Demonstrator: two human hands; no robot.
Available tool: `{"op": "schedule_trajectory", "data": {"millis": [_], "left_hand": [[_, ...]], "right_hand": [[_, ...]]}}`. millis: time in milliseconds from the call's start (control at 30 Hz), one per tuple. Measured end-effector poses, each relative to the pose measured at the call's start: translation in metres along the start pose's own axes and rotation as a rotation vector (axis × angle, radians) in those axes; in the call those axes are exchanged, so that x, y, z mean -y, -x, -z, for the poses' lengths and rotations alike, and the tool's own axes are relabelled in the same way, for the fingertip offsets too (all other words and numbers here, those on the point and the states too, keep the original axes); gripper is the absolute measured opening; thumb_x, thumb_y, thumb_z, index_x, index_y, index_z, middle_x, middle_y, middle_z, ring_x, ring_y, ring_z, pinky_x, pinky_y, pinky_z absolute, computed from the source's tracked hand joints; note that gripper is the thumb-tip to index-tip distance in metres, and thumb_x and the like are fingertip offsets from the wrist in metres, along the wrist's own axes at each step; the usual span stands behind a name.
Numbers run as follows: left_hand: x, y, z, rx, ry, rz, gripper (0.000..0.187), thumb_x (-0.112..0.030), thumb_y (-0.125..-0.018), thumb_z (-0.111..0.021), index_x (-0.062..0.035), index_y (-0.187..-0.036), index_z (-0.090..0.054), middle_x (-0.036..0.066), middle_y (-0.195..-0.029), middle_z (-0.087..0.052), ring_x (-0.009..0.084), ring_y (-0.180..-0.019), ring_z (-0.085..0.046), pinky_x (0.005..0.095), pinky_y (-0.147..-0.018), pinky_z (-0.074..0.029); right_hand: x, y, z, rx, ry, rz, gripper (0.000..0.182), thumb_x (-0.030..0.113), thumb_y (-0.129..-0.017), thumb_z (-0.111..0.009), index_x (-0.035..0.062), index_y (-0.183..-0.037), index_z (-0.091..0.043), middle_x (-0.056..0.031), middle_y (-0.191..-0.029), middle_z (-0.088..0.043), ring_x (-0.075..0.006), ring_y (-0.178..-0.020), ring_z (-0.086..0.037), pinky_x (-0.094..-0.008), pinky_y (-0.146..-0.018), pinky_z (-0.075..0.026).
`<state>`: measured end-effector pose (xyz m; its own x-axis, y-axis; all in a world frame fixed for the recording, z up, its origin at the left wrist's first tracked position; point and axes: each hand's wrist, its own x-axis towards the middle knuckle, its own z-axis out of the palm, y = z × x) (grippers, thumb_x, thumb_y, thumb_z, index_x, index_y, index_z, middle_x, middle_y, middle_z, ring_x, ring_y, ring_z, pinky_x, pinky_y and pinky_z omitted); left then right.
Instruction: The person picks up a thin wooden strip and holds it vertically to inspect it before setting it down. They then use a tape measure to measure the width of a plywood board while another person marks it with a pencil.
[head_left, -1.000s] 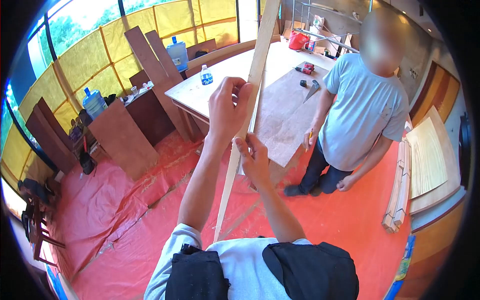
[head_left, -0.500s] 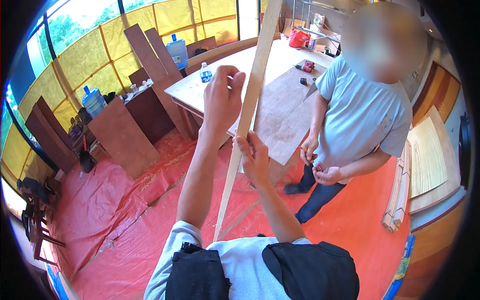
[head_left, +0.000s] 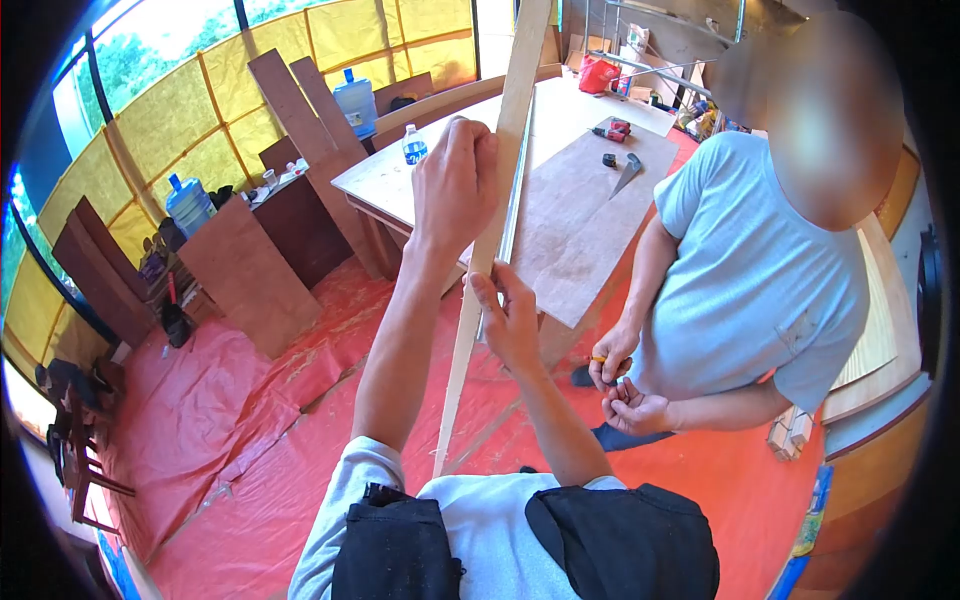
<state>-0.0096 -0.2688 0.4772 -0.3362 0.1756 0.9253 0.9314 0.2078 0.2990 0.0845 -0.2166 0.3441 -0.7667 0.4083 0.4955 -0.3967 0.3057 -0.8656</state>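
Note:
A long, narrow wooden strip (head_left: 489,235) rises at a slant in front of me, its lower end near my chest. My right hand (head_left: 511,318) grips it from the right, thumb on its near face. Higher up, my left hand (head_left: 455,185) is closed with curled fingers at the strip's left edge. Whether those fingers pinch anything is hidden. Behind the strip stands a worktable (head_left: 385,190) with a brown plywood sheet (head_left: 570,225), a red cordless drill (head_left: 613,130), a small black item (head_left: 609,160) and a handsaw (head_left: 628,174).
To the right, a co-worker (head_left: 760,270) stands close, both hands together around a small yellow item. Red sheeting (head_left: 270,450) with folds covers the floor. Boards (head_left: 245,275) lean at the left near water jugs (head_left: 188,205). A chair (head_left: 85,460) is at far left.
My left hand has turned and come against the strip's edge. The co-worker has stepped nearer on the right, hands lower, uncovering the saw. My right hand keeps its hold.

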Motion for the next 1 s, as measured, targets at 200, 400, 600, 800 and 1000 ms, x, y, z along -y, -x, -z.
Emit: {"op": "schedule_trajectory", "data": {"millis": [200, 400, 600, 800, 1000], "left_hand": [[0.042, -0.043, 0.009, -0.221, -0.026, 0.019, 0.004, -0.005, -0.094, -0.052, -0.0011, -0.094, -0.052, 0.017, -0.079, -0.058, 0.0364, -0.067, -0.059, 0.0430, -0.060, -0.046], [0.047, -0.045, 0.066, -0.139, -0.023, 0.154, 0.025, -0.016, -0.098, -0.054, 0.0017, -0.082, -0.054, 0.010, -0.064, -0.056, 0.0178, -0.055, -0.055, 0.0311, -0.053, -0.043], [0.064, 0.017, 0.076, -0.033, 0.126, 0.215, 0.025, -0.022, -0.099, -0.054, 0.0013, -0.095, -0.063, 0.010, -0.076, -0.065, 0.0182, -0.066, -0.063, 0.0300, -0.061, -0.048], [0.087, 0.173, 0.136, 0.012, 0.412, 0.686, 0.027, -0.023, -0.101, -0.051, 0.0011, -0.099, -0.063, 0.005, -0.089, -0.066, 0.0117, -0.078, -0.063, 0.0260, -0.070, -0.052], [0.049, 0.333, 0.141, -0.050, 0.514, 0.895, 0.016, -0.012, -0.099, -0.053, 0.0006, -0.107, -0.059, 0.006, -0.094, -0.066, 0.0110, -0.085, -0.063, 0.0258, -0.075, -0.051]], "right_hand": [[-0.015, -0.031, -0.004, 0.002, -0.186, -0.068, 0.027, 0.023, -0.099, -0.054, -0.0006, -0.111, -0.059, -0.0092, -0.090, -0.065, -0.0136, -0.082, -0.060, -0.0290, -0.074, -0.048], [0.002, -0.036, -0.011, 0.093, -0.323, -0.070, 0.026, 0.022, -0.099, -0.054, -0.0002, -0.111, -0.060, -0.0056, -0.088, -0.065, -0.0106, -0.081, -0.059, -0.0261, -0.073, -0.047], [0.007, -0.048, -0.027, 0.143, -0.382, -0.067, 0.030, 0.027, -0.099, -0.055, -0.0009, -0.110, -0.060, -0.0043, -0.086, -0.063, -0.0111, -0.079, -0.059, -0.0273, -0.073, -0.049], [0.010, -0.029, -0.058, 0.240, -0.470, -0.053, 0.031, 0.026, -0.101, -0.051, -0.0009, -0.113, -0.059, -0.0075, -0.093, -0.065, -0.0154, -0.088, -0.064, -0.0299, -0.083, -0.051], [0.037, -0.001, -0.084, 0.233, -0.505, -0.012, 0.031, 0.029, -0.101, -0.049, 0.0006, -0.113, -0.054, -0.0098, -0.091, -0.063, -0.0201, -0.076, -0.067, -0.0318, -0.068, -0.056]]}}
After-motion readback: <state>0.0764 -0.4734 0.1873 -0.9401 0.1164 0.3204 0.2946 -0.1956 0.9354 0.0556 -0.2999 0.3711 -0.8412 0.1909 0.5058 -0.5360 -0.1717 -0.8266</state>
